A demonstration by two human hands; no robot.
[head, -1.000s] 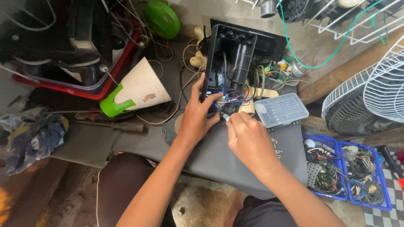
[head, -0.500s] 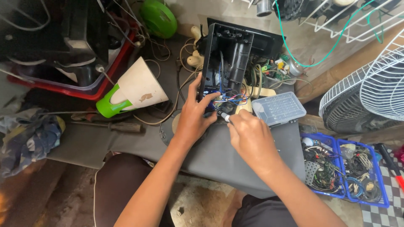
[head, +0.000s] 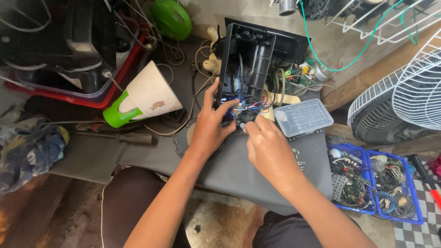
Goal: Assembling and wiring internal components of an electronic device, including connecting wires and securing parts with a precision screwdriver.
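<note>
Open black plastic housing (head: pixel 250 59), coloured wires (head: pixel 250 106) bunched at near end

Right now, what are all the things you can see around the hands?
open housing: one, black, centre, coloured wires inside
parts box: one, clear, right of the hands
cone: one, white with green base, lying left
screwdriver: one, dark handle, below the cone
crates: two, blue, lower right, full of wires
fan grilles: two, white, far right
mat: one, grey, under the hands
left hand: grips the housing edge
right hand: fingertips at the wires
</note>
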